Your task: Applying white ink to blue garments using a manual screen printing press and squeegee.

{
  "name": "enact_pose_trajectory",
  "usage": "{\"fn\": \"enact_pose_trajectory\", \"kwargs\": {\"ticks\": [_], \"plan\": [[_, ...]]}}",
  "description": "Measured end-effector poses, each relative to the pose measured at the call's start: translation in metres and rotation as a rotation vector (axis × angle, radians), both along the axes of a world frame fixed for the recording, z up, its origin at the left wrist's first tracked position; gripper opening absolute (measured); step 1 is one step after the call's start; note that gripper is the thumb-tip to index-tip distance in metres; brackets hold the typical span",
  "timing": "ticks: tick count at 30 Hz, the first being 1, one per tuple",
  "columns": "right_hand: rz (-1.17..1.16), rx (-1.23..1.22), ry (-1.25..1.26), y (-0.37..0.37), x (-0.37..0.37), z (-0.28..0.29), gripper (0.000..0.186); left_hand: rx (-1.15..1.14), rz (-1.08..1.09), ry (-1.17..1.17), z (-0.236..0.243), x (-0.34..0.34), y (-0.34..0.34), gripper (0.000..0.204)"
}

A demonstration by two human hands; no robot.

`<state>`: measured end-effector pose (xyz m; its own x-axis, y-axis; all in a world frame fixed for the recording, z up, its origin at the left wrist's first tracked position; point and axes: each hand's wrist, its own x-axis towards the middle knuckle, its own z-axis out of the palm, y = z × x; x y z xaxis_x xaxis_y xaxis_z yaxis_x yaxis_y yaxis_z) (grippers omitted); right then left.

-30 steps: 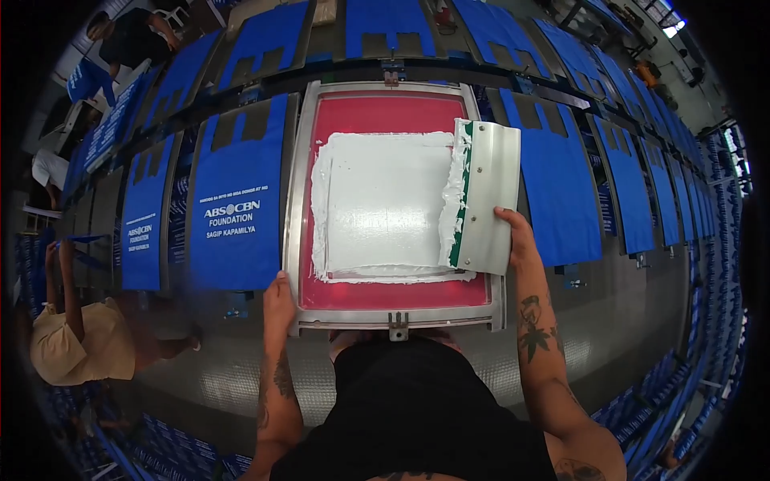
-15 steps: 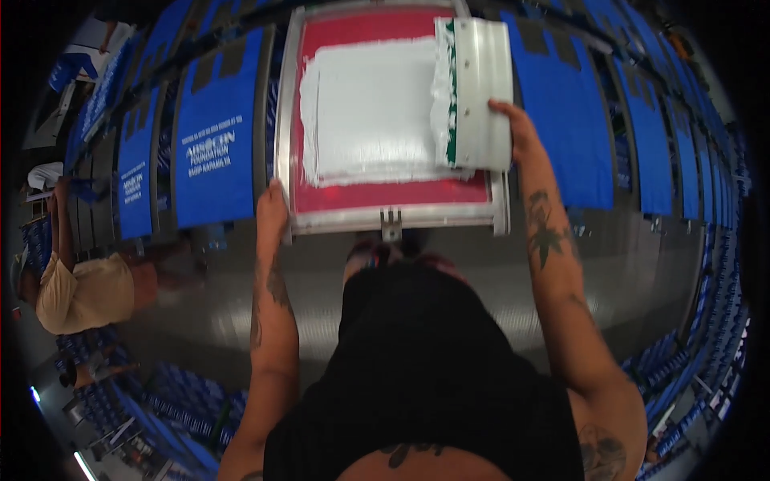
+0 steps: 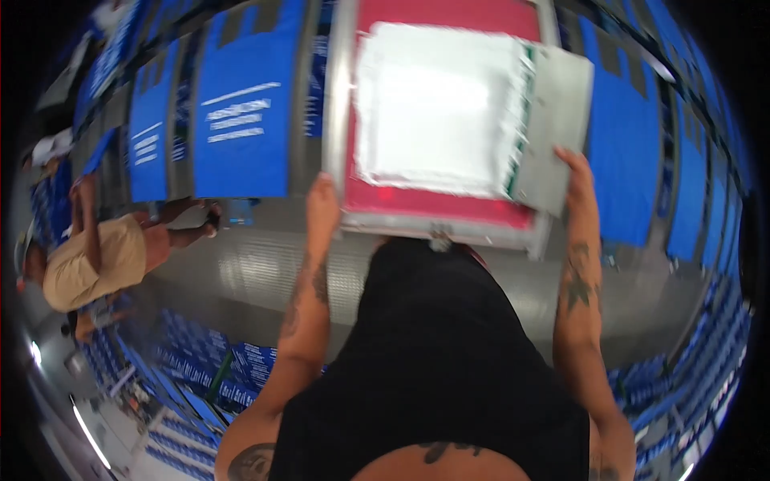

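Observation:
A screen printing frame [image 3: 338, 120] with a metal border and a red mesh [image 3: 449, 13] is in front of me, spanned by both arms. White ink [image 3: 433, 108] covers a large square of the mesh. Along the right side of the ink lies a wide metal squeegee [image 3: 553, 128] with a green blade edge smeared white. My left hand [image 3: 323, 206] is closed round the frame's lower left side. My right hand [image 3: 579, 183] grips the outer edge of the squeegee, thumb on top; its other fingers are hidden, so whether it also holds the frame cannot be told.
Blue fabric panels [image 3: 245, 104] with white print lie in a row to the left, and more blue panels [image 3: 622, 136] continue at right. A grey floor [image 3: 241, 264] runs below the row. A person in a tan shirt [image 3: 96, 260] stands at far left, handling blue fabric.
The frame, squeegee and both hands now sit further right in the view, which has itself shifted. The frame is slightly tilted, and a wider gap shows between it and the left panel.

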<state>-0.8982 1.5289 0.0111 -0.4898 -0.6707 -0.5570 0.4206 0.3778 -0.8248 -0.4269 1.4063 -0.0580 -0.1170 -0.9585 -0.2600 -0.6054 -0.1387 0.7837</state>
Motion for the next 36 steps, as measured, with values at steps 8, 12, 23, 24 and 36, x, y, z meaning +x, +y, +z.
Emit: {"fn": "enact_pose_trajectory", "kwargs": {"ticks": [8, 12, 23, 24, 36], "plan": [[0.904, 0.179, 1.018, -0.17, 0.053, 0.116, 0.044, 0.057, 0.092, 0.203, 0.023, -0.023, -0.045, 0.045], [0.951, -0.188, 1.696, -0.178, 0.029, 0.031, 0.034, -0.595, -0.293, -0.16, 0.066, -0.085, -0.084, 0.058], [0.694, 0.046, 1.574, 0.022, 0.116, 0.069, 0.042, -0.653, -0.758, -0.174, 0.111, -0.079, -0.009, 0.046], [0.708, 0.084, 1.506, 0.034, 0.119, 0.066, 0.042, -0.615, -0.736, -0.173, 0.115, -0.075, 0.003, 0.048], [0.61, -0.09, 1.535, -0.014, 0.079, 0.003, 0.028, -0.489, -0.705, -0.314, 0.066, -0.118, -0.046, 0.032]]}}
